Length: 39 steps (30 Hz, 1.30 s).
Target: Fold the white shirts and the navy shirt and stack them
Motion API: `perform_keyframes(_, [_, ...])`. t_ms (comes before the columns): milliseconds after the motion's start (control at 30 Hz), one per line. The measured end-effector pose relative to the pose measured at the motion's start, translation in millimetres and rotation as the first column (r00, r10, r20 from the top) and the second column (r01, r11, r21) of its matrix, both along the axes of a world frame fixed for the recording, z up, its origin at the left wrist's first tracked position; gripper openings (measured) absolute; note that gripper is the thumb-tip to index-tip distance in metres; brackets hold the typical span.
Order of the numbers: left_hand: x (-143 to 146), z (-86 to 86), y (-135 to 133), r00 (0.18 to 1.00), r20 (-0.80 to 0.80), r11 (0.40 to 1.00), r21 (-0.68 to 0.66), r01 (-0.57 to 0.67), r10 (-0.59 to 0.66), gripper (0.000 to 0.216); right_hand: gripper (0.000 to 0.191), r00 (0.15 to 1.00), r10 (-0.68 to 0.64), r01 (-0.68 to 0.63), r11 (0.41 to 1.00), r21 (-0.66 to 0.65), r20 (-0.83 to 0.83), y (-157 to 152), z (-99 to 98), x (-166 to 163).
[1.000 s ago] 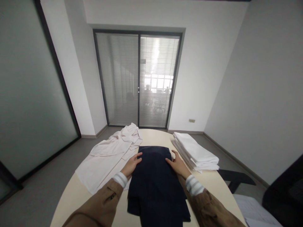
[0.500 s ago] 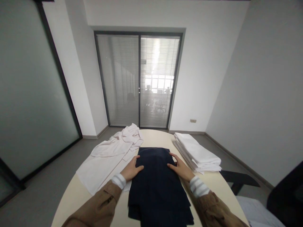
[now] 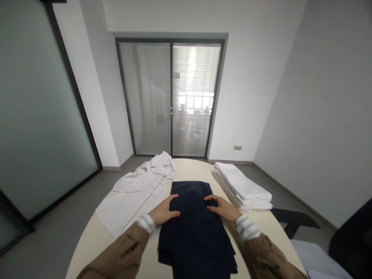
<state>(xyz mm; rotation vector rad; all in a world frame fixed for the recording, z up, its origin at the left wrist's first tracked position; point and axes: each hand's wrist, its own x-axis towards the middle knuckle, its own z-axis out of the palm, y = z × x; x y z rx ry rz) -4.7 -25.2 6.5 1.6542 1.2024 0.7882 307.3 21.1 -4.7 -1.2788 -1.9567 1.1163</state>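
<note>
Operator: What lies closest to me?

Watcher: Your brown sleeves (image 3: 116, 254) come in from the bottom corners, with pale striped cuffs (image 3: 145, 223) showing at both wrists. Between them is the navy cloth (image 3: 195, 236), lying lengthwise on the pale round table (image 3: 83, 248). Its near end runs out of sight at the bottom edge, and several layers show at its lower corners.

Operator: And my grip?

Watcher: You aren't clenching anything. Your left hand (image 3: 163, 210) is unclenched over the cloth's left edge, thumb and fingers spread apart. Your right hand (image 3: 224, 208) mirrors it on the other edge, fingers lightly curved. Whether either presses down, I can't tell.

Operator: What's around that?

Watcher: To your left, just beside the navy cloth, a white garment (image 3: 128, 205) is spread out, rumpled toward its far end. To your right sits a stack of folded white cloth (image 3: 242, 184), near your right hand. Past the table's right edge you have a black armrest (image 3: 295, 219).

Operator: Farther off?

Watcher: Beyond the table you face dark-framed glass doors (image 3: 145, 116) with blinds, and a small plate (image 3: 237, 148) low on the white wall (image 3: 255, 77).
</note>
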Motion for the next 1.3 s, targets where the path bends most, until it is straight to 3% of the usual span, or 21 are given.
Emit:
perform_keyframes(100, [-1.4, -1.7, -2.9, 0.991, -0.093, 0.993, 0.074, -0.088, 0.095, 0.074, 0.044, 1.000, 0.023, -0.023, 1.000, -0.012, -0.007, -0.7, -0.7, 1.8])
perform_keyframes(233, [1.3, -6.5, -7.9, 0.929, -0.248, 0.951, 0.213, -0.225, 0.276, 0.066, 0.050, 0.999, -0.021, 0.016, 0.991, 0.131, 0.041, -4.4, -0.5, -1.7])
perform_keyframes(400, [4.7, -8.9, -8.0, 0.910, -0.325, 0.941, 0.298, -0.158, 0.256, 0.056, 0.044, 0.971, -0.188, 0.149, 0.959, 0.241, 0.148, -5.5, -1.6, -7.7])
perform_keyframes(567, [4.7, -4.5, -10.4, 0.844, -0.489, 0.962, 0.251, -0.107, 0.221, 0.051, 0.035, 0.925, -0.204, 0.123, 0.959, 0.257, 0.320, -8.1, 3.6, -10.0])
perform_keyframes(667, [8.3, 1.1, -15.1, 0.779, -0.534, 0.933, 0.310, -0.183, 0.330, 0.036, 0.027, 0.855, -0.369, 0.166, 0.860, 0.482, 0.365, -10.4, 10.2, -14.3])
perform_keyframes(767, [13.7, 6.3, -19.5, 0.755, -0.494, 0.839, 0.528, -0.133, 0.431, 0.019, 0.036, 0.842, -0.448, 0.171, 0.751, 0.637, 0.302, -7.1, 12.6, -20.8])
perform_keyframes(800, [15.1, 7.2, -20.8, 0.775, -0.484, 0.816, 0.574, -0.069, 0.406, 0.021, 0.043, 0.855, -0.429, 0.159, 0.752, 0.640, 0.291, -4.6, 11.7, -22.8])
perform_keyframes(867, [16.8, 7.5, -22.8, 0.817, -0.525, 0.821, 0.558, 0.117, 0.240, 0.040, 0.054, 0.873, -0.369, 0.123, 0.800, 0.587, 0.320, 1.3, 7.6, -25.7])
perform_keyframes(933, [16.6, 6.7, -24.7, 0.800, -0.599, 0.846, 0.445, 0.294, 0.037, 0.058, 0.059, 0.871, -0.287, 0.070, 0.876, 0.478, 0.398, 6.3, 2.8, -26.7])
perform_keyframes(1000, [15.3, 6.6, -26.6, 0.752, -0.654, 0.861, 0.333, 0.384, -0.083, 0.061, 0.059, 0.857, -0.229, 0.038, 0.921, 0.388, 0.461, 8.2, 0.4, -26.0])
perform_keyframes(1133, [13.3, 9.1, -30.6, 0.721, -0.682, 0.873, 0.275, 0.403, -0.118, 0.067, 0.053, 0.843, -0.240, 0.008, 0.900, 0.436, 0.481, -1.0, 7.5, -23.8])
perform_keyframes(1200, [13.7, 8.9, -31.5, 0.715, -0.691, 0.870, 0.283, 0.405, -0.108, 0.071, 0.057, 0.855, -0.172, -0.085, 0.885, 0.459, 0.489, -10.8, 13.4, -24.1])
perform_keyframes(1300, [15.8, 6.0, -30.0, 0.695, -0.715, 0.864, 0.298, 0.406, -0.079, 0.073, 0.070, 0.841, -0.024, -0.218, 0.900, 0.378, 0.540, -24.0, 17.1, -26.5])
